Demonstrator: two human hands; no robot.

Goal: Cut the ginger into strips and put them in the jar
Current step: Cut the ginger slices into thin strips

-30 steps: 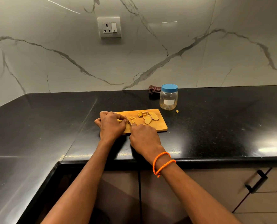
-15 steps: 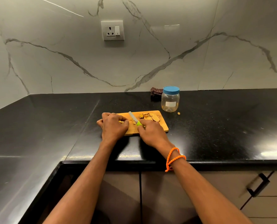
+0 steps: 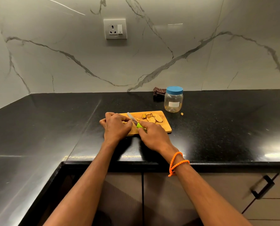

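Over the board (image 3: 164, 126) — both hands (image 3: 116, 126) curled.

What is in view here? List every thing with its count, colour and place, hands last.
cutting board: one, light wood, on the counter near its front edge.
ginger slices: several, tan, on the far right part of the board.
ginger piece: one, yellowish, under the left hand's fingers.
knife: one, silver blade, green handle, over the board.
jar: one, clear with blue lid on, behind the board.
cloth: one, dark brown, by the wall.
scrap: one, tan, right of the jar.
counter: one, black.
socket: one, white, on the wall.
cabinet handle: one, black, lower right.
wristbands: orange, right wrist.
left hand: holds the ginger piece.
right hand: grips the knife.
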